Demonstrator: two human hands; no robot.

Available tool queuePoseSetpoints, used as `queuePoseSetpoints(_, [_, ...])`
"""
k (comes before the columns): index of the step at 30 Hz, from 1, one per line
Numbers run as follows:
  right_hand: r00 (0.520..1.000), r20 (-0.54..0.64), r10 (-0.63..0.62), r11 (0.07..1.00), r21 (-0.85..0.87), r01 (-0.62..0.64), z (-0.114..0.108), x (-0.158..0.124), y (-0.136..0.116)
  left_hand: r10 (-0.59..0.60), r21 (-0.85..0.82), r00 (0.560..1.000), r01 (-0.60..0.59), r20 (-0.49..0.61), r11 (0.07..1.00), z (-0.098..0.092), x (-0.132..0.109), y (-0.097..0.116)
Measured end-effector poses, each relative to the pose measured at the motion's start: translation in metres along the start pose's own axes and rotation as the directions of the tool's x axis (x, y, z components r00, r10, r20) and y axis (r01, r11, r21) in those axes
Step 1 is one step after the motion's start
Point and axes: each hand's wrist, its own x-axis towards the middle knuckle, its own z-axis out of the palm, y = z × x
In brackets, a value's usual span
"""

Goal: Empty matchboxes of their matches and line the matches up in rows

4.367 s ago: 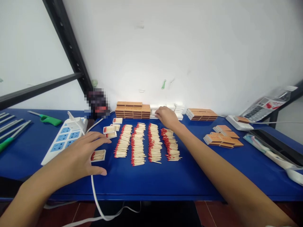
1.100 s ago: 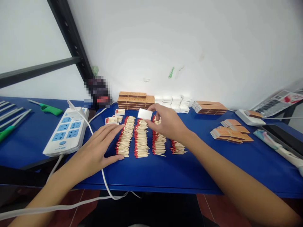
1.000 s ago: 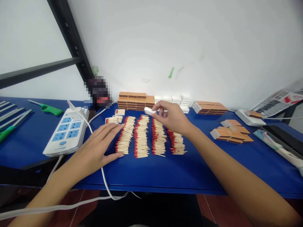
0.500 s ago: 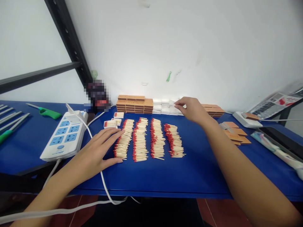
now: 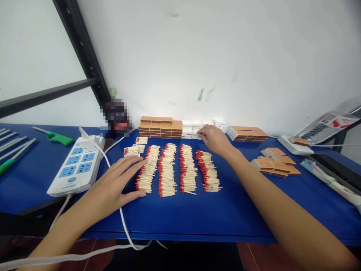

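White card trays point(image 5: 194, 130), probably light and crushable, best pinched by their side walls, touch the loosely curled, empty fingers of the right hand point(image 5: 216, 140); the left hand point(image 5: 114, 184) lies flat, empty.

Four rows of red-tipped matches point(image 5: 176, 169) lie on the blue surface point(image 5: 225, 214). The left grip point(image 5: 118, 180) rests flat with fingers spread, touching the leftmost row's edge. The right grip point(image 5: 216, 139) is just behind the rows, fingertips at the white trays point(image 5: 189, 130); whether it clasps one is unclear. Orange sleeves point(image 5: 159, 128) are stacked behind the rows, and a power strip point(image 5: 77, 167) lies to their left.
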Motion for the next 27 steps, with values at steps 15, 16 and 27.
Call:
queuePoseSetpoints(15, [0.997, -0.067, 0.040, 0.998, -0.035, -0.043, 0.005, -0.001, -0.002, -0.050, -0.007, 0.998, 0.051, 0.046, 0.999, -0.012, 0.007, -0.002])
queuePoseSetpoints(16, [0.996, -0.079, 0.038, 0.999, -0.033, -0.041, 0.004, -0.001, -0.002, -0.060, -0.016, 0.998, 0.060, 0.026, 0.998, -0.016, 0.011, -0.006])
queuePoseSetpoints(27, [0.985, -0.172, 0.034, 0.999, -0.024, -0.039, -0.008, -0.005, -0.007, -0.205, 0.221, 0.975, 0.183, 0.081, 0.958, -0.018, 0.060, -0.071])
